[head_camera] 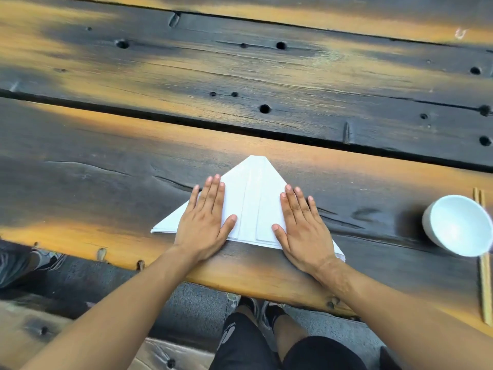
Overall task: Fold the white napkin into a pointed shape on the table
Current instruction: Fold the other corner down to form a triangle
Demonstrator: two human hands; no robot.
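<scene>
The white napkin [252, 198] lies flat on the dark wooden table [106, 182], folded into a triangle with its blunt tip pointing away from me. Two narrow flaps meet along its middle. My left hand [205, 222] presses flat on the napkin's left half, fingers together and thumb spread. My right hand [301, 225] presses flat on the right half in the same way. Both palms rest over the napkin's near edge, and the two lower corners stick out beyond the hands.
A white bowl [458, 225] sits at the right, with a pair of wooden chopsticks [484, 276] beside and under it. The table's near edge [240, 284] runs just below my wrists. Someone's shoe [45, 259] shows at the far left.
</scene>
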